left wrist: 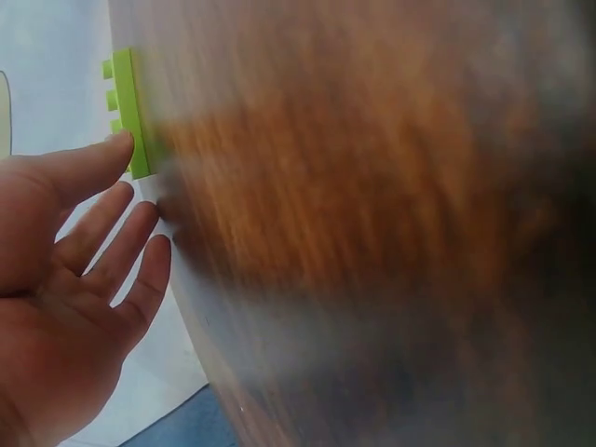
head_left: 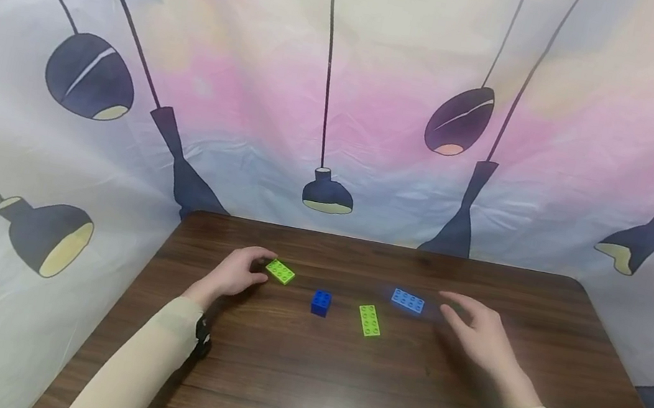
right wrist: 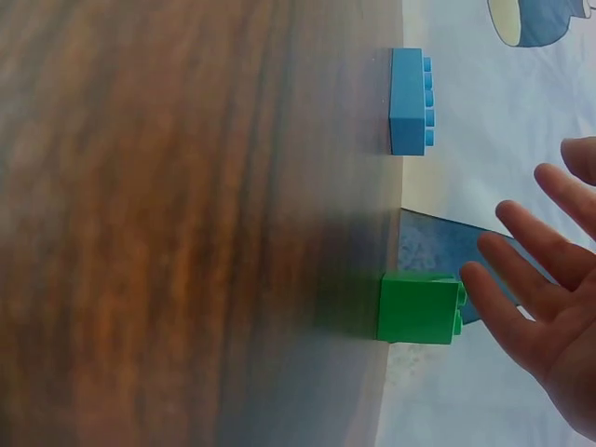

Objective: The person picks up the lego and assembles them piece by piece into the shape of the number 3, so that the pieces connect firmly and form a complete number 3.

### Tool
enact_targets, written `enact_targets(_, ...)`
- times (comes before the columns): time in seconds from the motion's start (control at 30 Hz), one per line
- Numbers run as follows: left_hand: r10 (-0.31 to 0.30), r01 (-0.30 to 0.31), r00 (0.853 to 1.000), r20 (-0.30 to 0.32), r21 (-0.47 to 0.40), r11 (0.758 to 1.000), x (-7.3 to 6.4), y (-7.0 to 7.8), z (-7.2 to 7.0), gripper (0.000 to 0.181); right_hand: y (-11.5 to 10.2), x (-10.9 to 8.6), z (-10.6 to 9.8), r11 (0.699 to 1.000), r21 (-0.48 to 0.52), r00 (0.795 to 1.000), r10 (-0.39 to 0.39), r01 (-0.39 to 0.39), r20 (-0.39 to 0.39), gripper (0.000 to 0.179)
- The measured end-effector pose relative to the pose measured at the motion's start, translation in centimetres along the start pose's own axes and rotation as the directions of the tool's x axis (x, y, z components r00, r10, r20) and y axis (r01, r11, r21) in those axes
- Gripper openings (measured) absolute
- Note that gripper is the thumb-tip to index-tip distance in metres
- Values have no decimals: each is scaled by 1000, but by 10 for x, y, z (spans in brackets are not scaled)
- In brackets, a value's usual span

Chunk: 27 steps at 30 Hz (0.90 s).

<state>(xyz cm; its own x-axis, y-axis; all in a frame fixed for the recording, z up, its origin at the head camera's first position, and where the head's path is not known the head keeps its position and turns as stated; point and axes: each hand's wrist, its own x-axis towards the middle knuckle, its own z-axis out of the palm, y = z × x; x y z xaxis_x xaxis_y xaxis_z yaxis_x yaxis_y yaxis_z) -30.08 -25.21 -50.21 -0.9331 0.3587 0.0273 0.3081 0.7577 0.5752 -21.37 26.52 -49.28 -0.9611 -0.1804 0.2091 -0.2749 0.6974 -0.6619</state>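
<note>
At the left my left hand [head_left: 236, 271] reaches beside a flat lime-green eight-stud building brick [head_left: 280, 271], with thumb and forefinger at its near end. In the left wrist view the thumb tip overlaps this brick [left wrist: 133, 112], and the other fingers are spread and slightly bent. My right hand [head_left: 478, 333] hovers over the table, fingers extended, just right of a light blue eight-stud brick [head_left: 408, 301]. The right wrist view also shows a taller green brick [right wrist: 417, 308] beyond the fingertips; the head view does not show it.
Between the hands stand a small dark blue four-stud brick [head_left: 320, 303] and a second flat lime-green brick [head_left: 369, 320]. All rest on a dark wooden table [head_left: 320, 392]. A cloth backdrop [head_left: 258, 75] printed with hanging lamps rises behind the table's far edge.
</note>
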Motion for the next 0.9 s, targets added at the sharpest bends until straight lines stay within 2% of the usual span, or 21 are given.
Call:
enact_targets(0.5,-93,93,995,21,-6,996,17,2,-1,46,0,3,5,999,7,999,-37,37,-7,42)
enact_targets(0.73,-21,20,999,24,49,999,22,3,2,39,-1,3,6,1000,-4,1000,-31,31,-2,40)
enact_targets(0.9,-25,23,999,25,56,998,21,3,1,34,-1,4,4,1000,-5,1000,-30,30,-2,38)
